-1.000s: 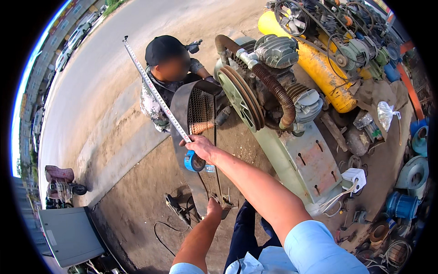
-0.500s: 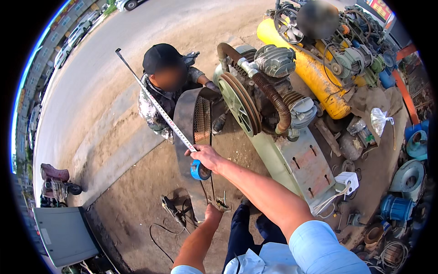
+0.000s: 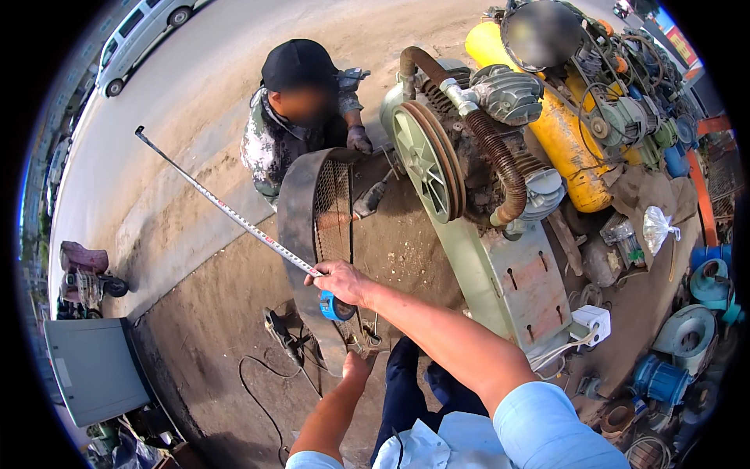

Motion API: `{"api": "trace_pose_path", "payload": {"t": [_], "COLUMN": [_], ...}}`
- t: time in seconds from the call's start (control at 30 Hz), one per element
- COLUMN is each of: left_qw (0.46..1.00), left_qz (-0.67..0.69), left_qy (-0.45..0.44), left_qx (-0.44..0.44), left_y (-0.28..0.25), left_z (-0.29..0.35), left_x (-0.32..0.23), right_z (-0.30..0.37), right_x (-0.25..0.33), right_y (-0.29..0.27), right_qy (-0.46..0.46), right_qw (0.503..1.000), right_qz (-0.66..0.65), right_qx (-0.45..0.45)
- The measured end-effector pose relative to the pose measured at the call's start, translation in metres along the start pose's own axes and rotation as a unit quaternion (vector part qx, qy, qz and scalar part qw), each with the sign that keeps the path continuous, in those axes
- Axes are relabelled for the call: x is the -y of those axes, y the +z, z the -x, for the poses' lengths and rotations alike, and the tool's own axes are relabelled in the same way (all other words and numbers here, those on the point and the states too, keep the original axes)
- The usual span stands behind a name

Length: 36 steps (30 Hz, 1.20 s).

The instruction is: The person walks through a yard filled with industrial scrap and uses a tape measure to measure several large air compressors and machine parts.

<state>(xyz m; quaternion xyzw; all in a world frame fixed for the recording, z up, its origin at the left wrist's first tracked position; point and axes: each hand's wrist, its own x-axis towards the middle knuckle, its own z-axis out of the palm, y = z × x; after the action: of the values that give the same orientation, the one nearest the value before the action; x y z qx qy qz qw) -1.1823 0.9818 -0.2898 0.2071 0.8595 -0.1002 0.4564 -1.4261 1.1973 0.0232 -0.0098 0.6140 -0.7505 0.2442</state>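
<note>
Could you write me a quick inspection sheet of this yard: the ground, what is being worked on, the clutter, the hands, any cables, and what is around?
Surface: bare, stained concrete ground.
Job's things: blue tape measure, its tape drawn out up and left; dark belt guard with a mesh face, standing on edge beside a green compressor with a big pulley wheel.
Clutter: old motors and blowers at right, plastic bag, yellow tank.
Hands: right hand holds the tape measure; left hand rests at the guard's lower edge.
Cables: black cord on the ground; white power strip.
Surroundings: a crouching person in a black cap holds the guard's far side; white van on the road.
</note>
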Motion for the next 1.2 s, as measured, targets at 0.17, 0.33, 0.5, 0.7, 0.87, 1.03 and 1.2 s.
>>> {"api": "trace_pose_path", "payload": {"t": [0.17, 0.33, 0.5, 0.7, 0.87, 1.03, 1.2], "left_qw": [0.998, 0.951, 0.929, 0.957, 0.962, 0.962, 0.964], "left_qz": [0.036, -0.266, -0.318, -0.26, -0.219, -0.153, -0.083], "left_qy": [-0.048, 0.089, 0.106, 0.045, 0.027, -0.022, -0.094], "left_qx": [-0.001, 0.126, 0.157, 0.121, 0.163, 0.224, 0.233], "left_y": [-0.006, -0.041, 0.033, 0.127, 0.147, 0.192, 0.226], "left_z": [0.07, 0.174, 0.229, 0.278, 0.363, 0.461, 0.568], "left_x": [0.008, 0.003, -0.024, -0.074, -0.11, -0.131, -0.147], "right_z": [0.009, 0.042, 0.094, 0.158, 0.214, 0.257, 0.311], "right_x": [-0.013, -0.027, -0.033, -0.058, -0.072, -0.082, -0.082], "right_y": [0.04, 0.059, 0.108, 0.146, 0.204, 0.296, 0.415], "right_qy": [-0.008, 0.041, 0.109, 0.137, 0.171, 0.165, 0.139], "right_qw": [0.999, 0.995, 0.986, 0.979, 0.969, 0.967, 0.956], "right_qz": [-0.003, -0.053, -0.09, -0.097, -0.09, -0.056, -0.013], "right_qx": [0.04, 0.074, 0.086, 0.119, 0.156, 0.188, 0.257]}}
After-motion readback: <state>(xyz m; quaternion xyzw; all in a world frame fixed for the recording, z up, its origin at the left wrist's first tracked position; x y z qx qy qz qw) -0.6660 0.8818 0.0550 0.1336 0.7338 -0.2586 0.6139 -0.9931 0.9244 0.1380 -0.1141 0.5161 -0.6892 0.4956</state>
